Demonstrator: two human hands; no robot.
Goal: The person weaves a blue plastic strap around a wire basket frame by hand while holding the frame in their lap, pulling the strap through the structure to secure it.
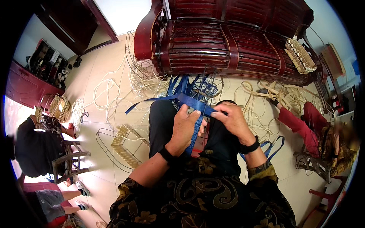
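A flat blue strap (194,102) runs across a thin metal wire frame above my lap. My left hand (185,127) is closed on it, thumb on top, near a stretch of blue strip wrapped along the frame (196,133). Just to the right, my right hand (230,117) pinches the strap, its fingers bent around the band. The strap's loose end (133,107) sticks out to the left past my knee. Beyond my hands, a tangle of blue straps (186,84) lies around the wire rods. The frame's lower part is hidden by my hands and legs.
A dark red wooden bench (201,45) stands ahead, with a woven basket (300,55) on its right end. Pale strips (146,74) litter the floor. A partly woven frame (127,142) lies left of my knee. People sit at left (34,148) and right (304,121).
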